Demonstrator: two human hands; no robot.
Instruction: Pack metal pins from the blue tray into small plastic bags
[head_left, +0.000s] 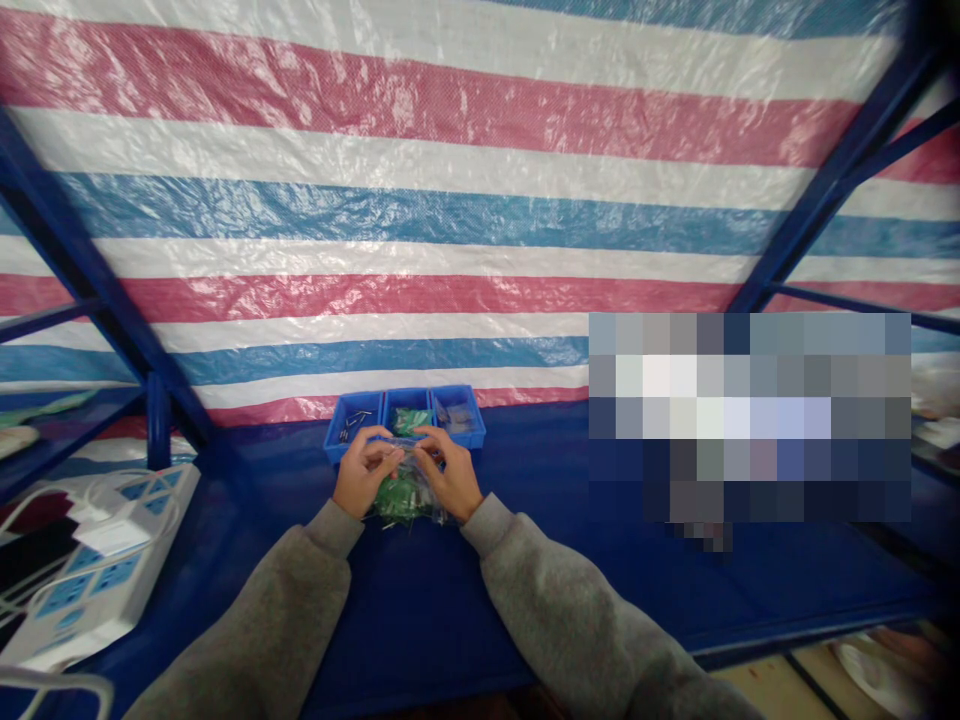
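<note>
A clear plastic bag (409, 490) with green items and thin metal pieces inside lies low over the blue table. My left hand (365, 470) pinches the bag's top edge on the left. On the right, my right hand (450, 470) pinches the same edge, so the bag hangs between both sets of fingers. Just behind the hands stand three joined blue bins. The left bin (337, 420) contains thin metal pieces, the middle bin (407, 397) green packets, and the right bin (469, 438) clear or greyish small bags.
A white power strip (142, 575) with plugs and white cables lies at the left on the blue table (420, 620). Blue metal posts (112, 270) rise at both sides. A striped plastic sheet (450, 220) forms the back. A blurred-out patch covers the right side.
</note>
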